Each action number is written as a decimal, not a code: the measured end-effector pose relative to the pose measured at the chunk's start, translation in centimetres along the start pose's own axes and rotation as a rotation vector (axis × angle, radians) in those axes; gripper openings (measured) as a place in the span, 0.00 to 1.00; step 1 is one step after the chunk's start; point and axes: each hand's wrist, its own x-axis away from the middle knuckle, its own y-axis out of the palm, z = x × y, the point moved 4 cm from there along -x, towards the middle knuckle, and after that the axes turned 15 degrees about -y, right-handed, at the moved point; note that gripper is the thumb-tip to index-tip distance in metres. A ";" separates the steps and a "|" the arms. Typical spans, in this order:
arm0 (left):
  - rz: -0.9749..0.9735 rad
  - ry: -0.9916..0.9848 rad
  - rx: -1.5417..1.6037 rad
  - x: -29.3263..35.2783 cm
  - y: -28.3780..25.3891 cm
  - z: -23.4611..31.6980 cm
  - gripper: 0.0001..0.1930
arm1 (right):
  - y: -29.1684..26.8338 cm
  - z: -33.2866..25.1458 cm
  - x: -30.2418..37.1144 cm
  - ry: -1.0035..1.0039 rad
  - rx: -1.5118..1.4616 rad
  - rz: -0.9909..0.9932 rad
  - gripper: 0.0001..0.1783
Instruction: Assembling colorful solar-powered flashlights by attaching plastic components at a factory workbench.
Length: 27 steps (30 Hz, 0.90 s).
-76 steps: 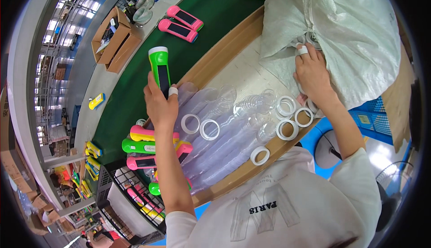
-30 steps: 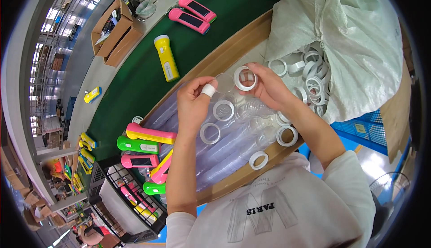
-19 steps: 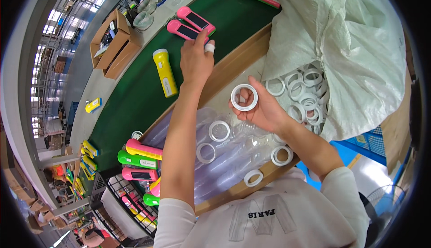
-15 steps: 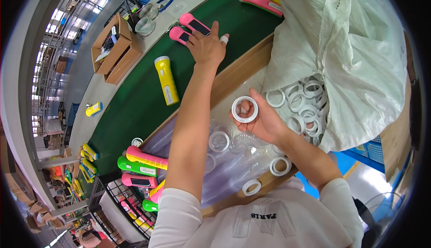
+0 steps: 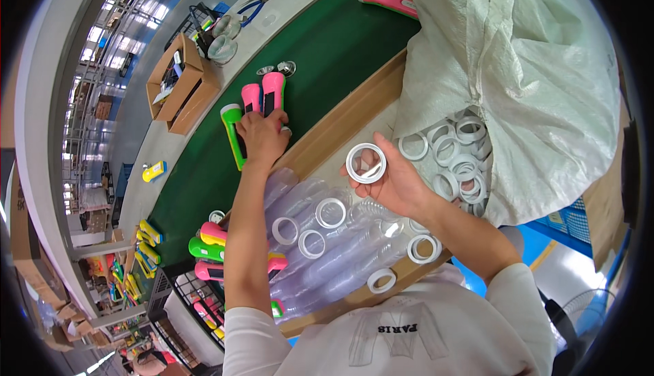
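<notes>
My left hand is closed over the lower ends of two pink flashlights, a taller one and a shorter one, on the green belt. A green flashlight lies right beside its fingers. Small shiny reflector cups sit just beyond the pink heads. Over the open carton, my right hand holds a white ring by its rim, and its fingers show through the middle. Below, clear plastic tubes fill the carton, with several loose white rings on top.
A white woven sack spills many white rings at right. Pink and yellow flashlights lie at the belt's far end. Across the belt stand a small cardboard box and pliers. More flashlights are at lower left.
My left hand has come nearer and left, closing over the pink flashlights, which have turned upright in view. A green flashlight now shows beside them; the yellow one is gone. The right hand barely moved.
</notes>
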 end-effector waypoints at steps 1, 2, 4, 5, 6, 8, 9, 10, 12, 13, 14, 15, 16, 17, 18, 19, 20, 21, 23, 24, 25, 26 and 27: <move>-0.012 0.002 0.190 0.8 -1.0 -1.6 0.13 | 0.1 0.2 0.1 0.014 0.010 -0.004 0.29; -0.023 0.016 0.404 2.1 -2.1 -3.2 0.13 | 0.2 0.4 0.3 0.027 0.018 0.002 0.28; -0.165 -0.067 0.801 5.3 -5.3 -4.2 0.12 | -0.3 0.6 0.4 0.017 0.009 -0.008 0.28; -0.333 -0.165 1.067 7.3 -7.1 -3.8 0.13 | -0.5 0.6 0.6 0.005 0.000 -0.012 0.28; -0.504 -0.268 1.328 9.5 -8.6 -3.4 0.14 | -0.5 0.6 0.8 0.003 0.013 0.010 0.27; -0.587 -0.175 1.432 13.1 -11.4 -3.3 0.14 | 0.1 0.7 1.0 -0.005 0.024 0.010 0.27; -0.625 -0.170 1.506 14.8 -12.4 -2.8 0.13 | 0.2 0.7 1.2 -0.013 0.036 0.021 0.27; -0.666 -0.099 1.553 16.2 -13.4 -2.3 0.12 | 0.5 0.6 1.4 -0.029 0.043 0.017 0.27; -0.753 -0.014 1.544 18.2 -14.0 -1.8 0.14 | 1.0 0.7 1.6 -0.041 0.043 0.019 0.27; -0.792 -0.009 1.538 19.1 -13.9 -1.4 0.15 | 1.0 0.9 1.6 -0.051 0.041 -0.019 0.27; -0.773 -0.038 1.443 19.8 -13.9 -0.8 0.16 | 0.6 1.2 1.7 -0.050 0.042 -0.015 0.27; -0.573 0.165 1.151 19.9 -14.8 -0.4 0.17 | 0.7 1.4 2.0 -0.058 0.010 -0.046 0.27; -0.373 0.346 0.847 20.3 -15.5 0.1 0.18 | 1.0 1.5 2.2 -0.065 -0.024 -0.076 0.26; -0.362 0.315 0.812 21.0 -15.9 0.4 0.20 | 1.3 1.7 2.5 -0.063 -0.023 -0.079 0.26; -0.345 0.353 0.683 21.6 -16.3 1.0 0.21 | 1.8 1.6 2.8 -0.089 0.006 0.065 0.25; -0.328 0.388 0.553 22.2 -16.6 1.5 0.23 | 1.8 1.5 3.1 -0.114 0.035 0.210 0.25; -0.317 0.426 0.448 22.7 -16.9 2.0 0.24 | 1.1 1.9 2.9 -0.120 0.028 0.138 0.25; -0.316 0.426 0.448 22.8 -17.2 2.2 0.24 | 0.9 1.8 3.1 -0.120 0.028 0.137 0.25; -0.324 0.491 0.375 23.2 -17.6 2.7 0.25 | 0.9 1.7 3.4 -0.086 0.098 0.024 0.26; -0.348 0.482 0.389 23.2 -17.9 2.7 0.26 | 1.0 1.7 3.5 -0.081 0.116 -0.010 0.26; -0.348 0.482 0.386 23.1 -17.8 2.5 0.26 | 1.1 1.7 3.6 -0.081 0.113 -0.012 0.26; -0.333 0.477 0.448 23.0 -17.7 2.1 0.26 | 1.1 1.6 3.7 -0.094 0.150 -0.021 0.26; -0.320 0.473 0.512 22.9 -17.6 1.9 0.27 | 1.1 1.6 3.7 -0.109 0.186 -0.027 0.25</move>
